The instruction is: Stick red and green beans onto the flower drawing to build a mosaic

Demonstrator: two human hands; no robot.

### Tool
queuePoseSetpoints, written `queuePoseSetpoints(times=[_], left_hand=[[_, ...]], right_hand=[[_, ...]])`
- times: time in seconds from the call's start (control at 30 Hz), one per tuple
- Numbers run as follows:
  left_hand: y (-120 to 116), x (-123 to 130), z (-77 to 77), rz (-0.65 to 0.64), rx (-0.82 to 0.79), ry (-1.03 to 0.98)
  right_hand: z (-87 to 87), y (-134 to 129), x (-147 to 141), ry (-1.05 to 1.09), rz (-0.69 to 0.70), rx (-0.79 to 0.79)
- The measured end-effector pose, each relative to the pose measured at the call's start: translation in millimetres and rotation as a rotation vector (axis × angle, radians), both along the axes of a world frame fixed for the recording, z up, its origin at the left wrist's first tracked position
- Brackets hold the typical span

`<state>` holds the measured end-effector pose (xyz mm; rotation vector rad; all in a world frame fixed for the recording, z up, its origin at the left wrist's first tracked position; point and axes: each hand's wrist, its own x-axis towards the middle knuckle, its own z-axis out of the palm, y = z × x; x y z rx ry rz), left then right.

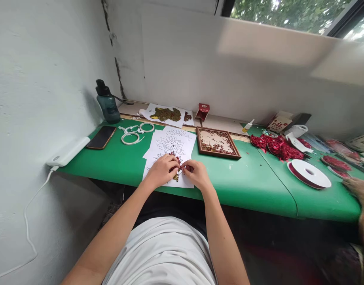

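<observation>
A sheet of white paper (186,182) with flower line drawings (170,143) lies at the table's front edge. Small red beads (178,158) cover part of one drawing, with gold beads (176,178) just below them. My left hand (162,171) rests on the paper, its fingers bent together at the beads' left side. From the right, my right hand (196,172) meets it, thumb and forefinger pinched at the edge of the beads. Whatever sits between the fingertips of either hand is too small to make out.
A wooden tray (235,155) of loose beads stands right of the paper. Phone (101,137), water bottle (107,103) and white cable (131,137) lie left. Farther right are a glue bottle (247,126), red trimmings (284,148), a ribbon spool (309,173) and another person's hand (355,188).
</observation>
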<state>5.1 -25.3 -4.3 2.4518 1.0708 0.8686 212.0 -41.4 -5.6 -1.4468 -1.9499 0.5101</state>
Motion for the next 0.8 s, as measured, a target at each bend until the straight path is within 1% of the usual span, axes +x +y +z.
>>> queuePoseSetpoints(times=[0.47,0.67,0.8], left_hand=[[-1.5,-0.1,2.8,-0.007,0.006,0.012],[-2.3,-1.6,2.2,-0.048,0.018,0.030],[-2.0,-1.6,1.1,-0.046,0.023,0.052]], right_hand=[[0.2,-2.5,-0.8,0.049,-0.038,0.013],[0.5,-3.3,-1.3,0.078,-0.034,0.004],[1.0,-3.9,-1.7,0.084,-0.013,0.003]])
